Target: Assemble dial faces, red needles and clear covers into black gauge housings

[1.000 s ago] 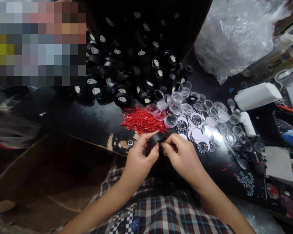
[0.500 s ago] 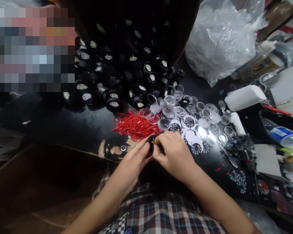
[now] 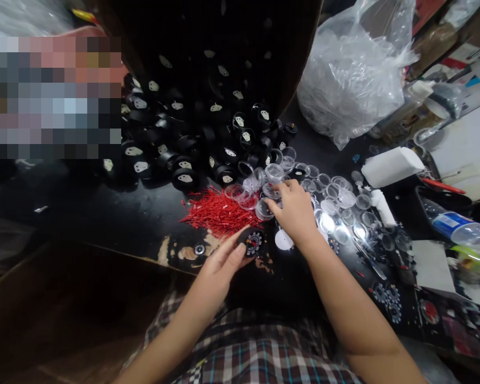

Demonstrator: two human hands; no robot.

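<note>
Gripped by its rim in the left hand [image 3: 222, 260], the round black gauge [image 3: 250, 241] sits near the table's [image 3: 116, 218] front edge, likely so fingers clear its printed dial [image 3: 255, 244]. Over glossy, clear plastic covers [image 3: 263, 211] beside spiky red pointers [image 3: 220, 212], the right hand [image 3: 296, 210] curls; whether it pinches one, I cannot tell.

I see brown plaid garment [image 3: 260, 354], white and teal lines, checkered patch [image 3: 194, 374]; left hand [image 3: 222, 262], right hand [image 3: 296, 209] bare, forearms [image 3: 184, 314] too.

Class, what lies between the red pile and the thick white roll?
Clear rings and the right hand, seen in the head view.
</note>
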